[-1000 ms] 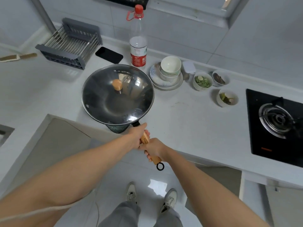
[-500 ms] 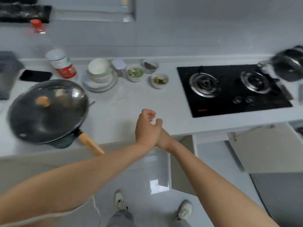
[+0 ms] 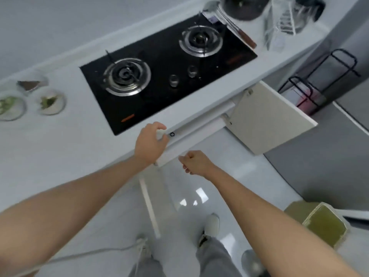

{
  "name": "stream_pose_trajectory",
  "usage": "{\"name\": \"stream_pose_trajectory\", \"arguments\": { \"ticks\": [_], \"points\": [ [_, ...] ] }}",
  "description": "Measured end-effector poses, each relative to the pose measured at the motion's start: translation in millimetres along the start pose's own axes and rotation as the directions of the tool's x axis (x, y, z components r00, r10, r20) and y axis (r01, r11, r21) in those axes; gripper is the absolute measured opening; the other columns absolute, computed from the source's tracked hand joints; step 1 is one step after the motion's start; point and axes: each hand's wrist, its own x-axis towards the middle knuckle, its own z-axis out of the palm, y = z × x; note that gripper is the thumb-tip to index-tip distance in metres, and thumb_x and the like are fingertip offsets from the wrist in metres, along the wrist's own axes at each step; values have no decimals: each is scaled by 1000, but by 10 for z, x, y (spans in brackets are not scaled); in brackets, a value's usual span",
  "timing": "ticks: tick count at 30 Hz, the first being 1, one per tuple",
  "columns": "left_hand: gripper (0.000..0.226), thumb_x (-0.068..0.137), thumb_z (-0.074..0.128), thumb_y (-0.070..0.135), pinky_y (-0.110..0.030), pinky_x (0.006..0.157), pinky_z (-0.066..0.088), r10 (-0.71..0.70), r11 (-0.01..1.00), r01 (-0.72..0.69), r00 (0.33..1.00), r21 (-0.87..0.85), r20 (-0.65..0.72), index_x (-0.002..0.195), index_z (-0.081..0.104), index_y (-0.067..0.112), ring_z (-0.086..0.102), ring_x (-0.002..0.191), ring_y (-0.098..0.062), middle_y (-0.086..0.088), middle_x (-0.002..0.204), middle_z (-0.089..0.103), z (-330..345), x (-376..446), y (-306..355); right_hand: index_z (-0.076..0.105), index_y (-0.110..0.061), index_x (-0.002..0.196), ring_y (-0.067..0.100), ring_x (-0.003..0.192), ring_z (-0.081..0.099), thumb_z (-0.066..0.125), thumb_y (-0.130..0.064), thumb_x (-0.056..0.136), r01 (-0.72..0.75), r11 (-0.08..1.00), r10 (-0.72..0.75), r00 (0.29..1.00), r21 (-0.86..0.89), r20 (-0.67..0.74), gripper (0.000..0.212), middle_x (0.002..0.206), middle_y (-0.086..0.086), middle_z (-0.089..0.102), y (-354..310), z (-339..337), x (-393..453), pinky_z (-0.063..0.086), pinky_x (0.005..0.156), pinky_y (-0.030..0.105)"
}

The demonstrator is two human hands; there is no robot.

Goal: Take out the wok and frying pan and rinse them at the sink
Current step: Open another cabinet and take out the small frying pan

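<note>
Neither the wok nor a frying pan shows in the head view. My left hand (image 3: 150,141) hovers at the counter's front edge (image 3: 199,118), just below the black gas hob (image 3: 165,70), with curved fingers apart and nothing in them. My right hand (image 3: 196,162) hangs lower, in front of the cabinet, loosely curled with nothing in it. A small black ring (image 3: 172,134) shows on the pale strip under the counter edge, right beside my left fingertips. What it belongs to is unclear.
A cabinet door (image 3: 269,118) stands wide open at the right and another open door (image 3: 149,206) is edge-on below my hands. Small bowls (image 3: 51,101) sit left of the hob. A dark pot (image 3: 243,7) and ladle (image 3: 231,25) lie behind it. A green bin (image 3: 323,224) stands on the floor.
Both hands let go of the wok's handle and left it on the counter. The view swung right past the bowls to the hob, and my hands moved apart at the counter edge.
</note>
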Motion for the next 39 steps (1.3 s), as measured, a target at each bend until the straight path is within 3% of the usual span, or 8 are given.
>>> {"name": "stream_pose_trajectory", "arguments": {
  "ticks": [4, 6, 8, 19, 24, 30, 35, 39],
  "points": [
    [36, 95, 55, 31, -39, 108, 40, 307, 894, -347, 935, 282, 179, 131, 57, 26, 43, 133, -19, 2, 140, 53, 311, 588, -116, 54, -9, 78, 20, 69, 60, 54, -34, 95, -8, 1000, 9, 999, -24, 42, 31, 79, 11, 65, 225, -253, 597, 55, 76, 38],
    [52, 97, 52, 33, -44, 117, 31, 484, 692, -609, 789, 388, 378, 146, 45, 19, 33, 143, -25, -7, 154, 39, 399, 878, -251, 55, -11, 76, 22, 68, 61, 54, -37, 95, -12, 1000, 11, 1000, 27, 25, 32, 75, 11, 64, 346, -276, 912, 55, 78, 40],
    [66, 98, 52, 34, -46, 120, 25, 512, 547, -722, 689, 424, 512, 155, 29, 11, 23, 149, -30, -15, 161, 25, 555, 1182, -412, 54, -12, 77, 21, 65, 62, 54, -40, 95, -26, 991, 26, 1000, 131, 2, 34, 73, 9, 63, 571, -257, 1353, 55, 76, 40],
    [54, 94, 62, 15, -49, 115, 32, 619, 566, -735, 678, 372, 397, 144, 46, 2, 29, 147, -29, -15, 155, 37, 749, 1376, -713, 64, -7, 102, 22, 66, 58, 57, -38, 98, -138, 860, 124, 990, 491, 61, 32, 87, 10, 60, 1010, 526, 3470, 45, 57, 28],
    [48, 94, 62, 9, -51, 112, 36, 649, 584, -728, 684, 359, 332, 140, 51, 1, 36, 144, -29, -15, 150, 44, 763, 1379, -743, 58, -6, 96, 16, 51, 50, 51, -16, 101, -90, 781, 127, 992, 618, -16, 13, 74, 8, 59, 1001, 724, 3743, 37, 41, 18],
    [48, 95, 61, 9, -49, 112, 37, 638, 576, -725, 688, 378, 346, 141, 50, 2, 36, 143, -28, -15, 150, 43, 765, 1356, -729, 58, -14, 77, 15, 55, 57, 57, -14, 98, -112, 819, 164, 986, 562, -42, 21, 71, 8, 65, 1291, 783, 3471, 43, 51, 24],
    [48, 96, 60, 9, -49, 110, 39, 641, 578, -721, 691, 381, 335, 142, 50, 5, 36, 144, -27, -13, 151, 43, 761, 1346, -721, 66, -2, 100, 19, 68, 66, 64, -28, 94, -235, 856, 221, 972, 461, 86, 27, 86, 10, 73, 1627, 549, 3241, 49, 65, 27],
    [47, 96, 59, 9, -49, 112, 38, 652, 577, -731, 681, 364, 334, 142, 51, 5, 35, 144, -27, -13, 151, 44, 769, 1350, -725, 53, -19, 106, 22, 80, 69, 73, -49, 82, -149, 952, 137, 988, 268, 63, 44, 85, 3, 66, 1441, 468, 3459, 51, 75, 31]
  ]
}}
